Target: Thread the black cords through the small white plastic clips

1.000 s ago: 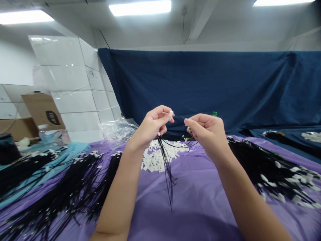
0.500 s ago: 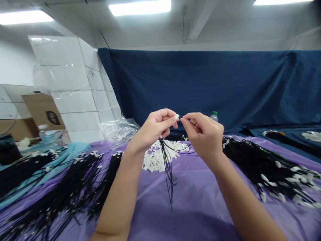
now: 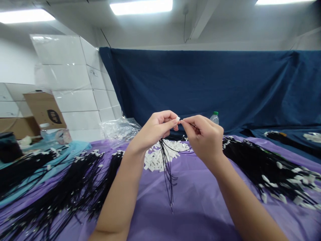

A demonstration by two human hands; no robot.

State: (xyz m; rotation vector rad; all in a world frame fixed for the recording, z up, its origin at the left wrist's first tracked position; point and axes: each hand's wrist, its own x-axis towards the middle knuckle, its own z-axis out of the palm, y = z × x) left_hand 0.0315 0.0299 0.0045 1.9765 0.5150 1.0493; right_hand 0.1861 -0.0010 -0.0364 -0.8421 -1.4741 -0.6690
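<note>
Here, left hand [image 3: 160, 126] — pinching white piece [image 3: 178, 118], partly covered, black strands [image 3: 165, 160] dangling; right hand [image 3: 208, 134] — pinching wire [image 3: 194, 127], indistinct at tip.

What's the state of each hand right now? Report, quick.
Left hand: closed, pinching a small white piece, with black wires hanging below.
Right hand: closed, pinching a thin black wire.

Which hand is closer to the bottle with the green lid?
Right. The right hand is in front of the bottle, just left of it in view; the left hand is farther left.
</note>
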